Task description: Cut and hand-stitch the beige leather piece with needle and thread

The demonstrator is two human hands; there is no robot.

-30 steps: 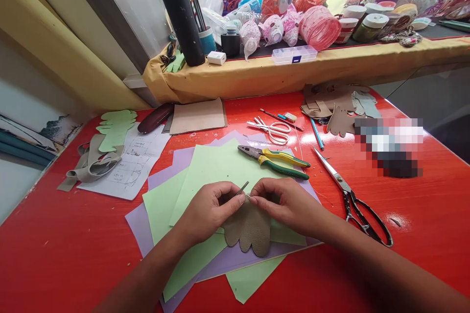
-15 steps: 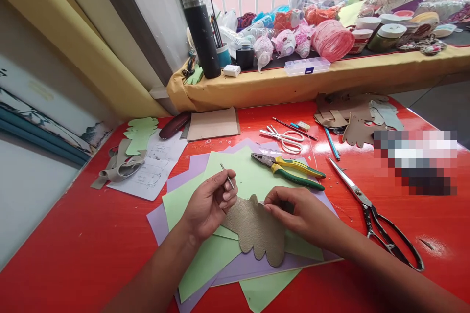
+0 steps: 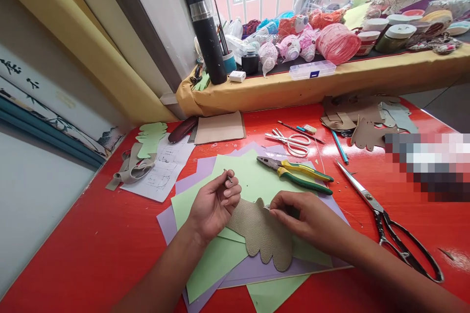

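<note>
My left hand (image 3: 216, 205) is closed, palm turned up, with a thin metal rod (image 3: 228, 176) between thumb and fingers. Below it lies a grey-beige leather piece (image 3: 266, 234) with a scalloped lower edge, resting on green and purple sheets. At the leather's upper edge my right hand (image 3: 303, 215) pinches a small, pale, shiny item (image 3: 267, 207), mostly hidden by the fingertips. Just beyond the right hand are pliers (image 3: 297, 173) with yellow and green handles, lying on the green paper (image 3: 238, 168).
Large scissors (image 3: 382, 215) lie open on the right of the red table (image 3: 91, 239). Smaller white-handled scissors (image 3: 290, 143) and a blue pen (image 3: 340, 146) lie farther back. Leather scraps (image 3: 352, 110) sit back right; a drawing sheet (image 3: 171, 168) is left. A black flask (image 3: 208, 44) stands on the sill.
The metal rod has turned in my left fingers and less of its length shows. My right hand keeps its pinch at the leather's edge. The whole view has shifted slightly.
</note>
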